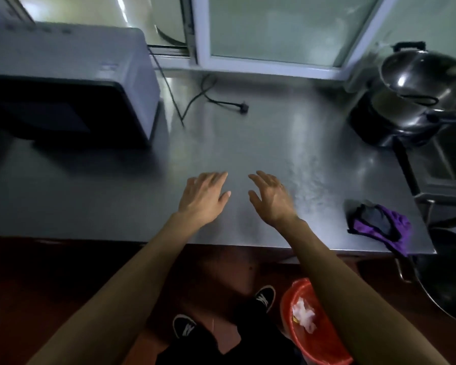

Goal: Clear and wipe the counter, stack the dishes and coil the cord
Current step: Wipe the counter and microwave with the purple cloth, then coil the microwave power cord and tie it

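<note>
Both hands, left hand (204,197) and right hand (270,197), hover empty with fingers spread over the grey steel worktop (248,143); recommend gathering the loose black cord (208,100) near the far edge, coiling from its plug.

microwave (63,83) cut off at left, pan (448,280) cropped right, cord (195,98) perhaps running behind microwave
</note>
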A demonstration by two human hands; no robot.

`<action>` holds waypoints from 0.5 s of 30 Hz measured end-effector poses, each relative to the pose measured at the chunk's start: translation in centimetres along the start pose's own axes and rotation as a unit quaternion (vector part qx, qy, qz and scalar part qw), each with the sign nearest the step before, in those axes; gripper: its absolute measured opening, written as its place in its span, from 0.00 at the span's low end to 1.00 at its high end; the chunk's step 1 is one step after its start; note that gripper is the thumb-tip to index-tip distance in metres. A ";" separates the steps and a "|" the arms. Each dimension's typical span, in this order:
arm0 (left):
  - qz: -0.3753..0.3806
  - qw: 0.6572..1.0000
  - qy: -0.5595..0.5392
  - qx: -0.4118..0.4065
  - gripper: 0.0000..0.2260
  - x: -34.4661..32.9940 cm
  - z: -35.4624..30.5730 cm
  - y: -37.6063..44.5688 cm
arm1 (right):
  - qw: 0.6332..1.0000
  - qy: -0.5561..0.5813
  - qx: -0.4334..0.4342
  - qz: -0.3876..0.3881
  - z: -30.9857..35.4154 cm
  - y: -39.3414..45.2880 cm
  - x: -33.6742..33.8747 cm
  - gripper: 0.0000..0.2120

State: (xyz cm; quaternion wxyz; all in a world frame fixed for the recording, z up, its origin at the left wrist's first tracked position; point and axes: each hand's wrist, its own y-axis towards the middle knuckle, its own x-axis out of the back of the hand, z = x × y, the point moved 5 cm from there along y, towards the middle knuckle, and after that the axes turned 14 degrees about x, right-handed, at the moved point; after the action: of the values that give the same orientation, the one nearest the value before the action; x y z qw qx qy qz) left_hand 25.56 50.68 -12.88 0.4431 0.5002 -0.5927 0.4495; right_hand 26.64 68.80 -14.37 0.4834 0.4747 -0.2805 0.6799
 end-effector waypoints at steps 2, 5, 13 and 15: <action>-0.012 0.999 -0.017 0.026 0.24 1.6 4.1 -1.5 | 1.000 0.006 0.024 0.005 3.9 1.7 -1.0 0.23; -0.031 0.997 -0.042 0.056 0.24 3.6 9.4 -3.7 | 0.998 0.033 0.044 -0.002 9.0 3.8 -2.3 0.23; -0.055 0.989 -0.081 0.109 0.24 5.9 17.4 -7.2 | 0.994 0.070 0.085 0.022 16.1 6.8 -4.8 0.23; -0.049 0.988 -0.088 0.119 0.25 5.8 18.4 -6.9 | 0.994 0.066 0.087 0.028 16.4 7.8 -5.1 0.23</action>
State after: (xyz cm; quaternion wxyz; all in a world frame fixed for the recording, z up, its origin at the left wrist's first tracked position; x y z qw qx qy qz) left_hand 30.37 30.97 -10.31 0.3480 0.6154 -0.5468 0.4485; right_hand 26.00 50.07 -12.01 0.4386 0.4610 -0.2010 0.7448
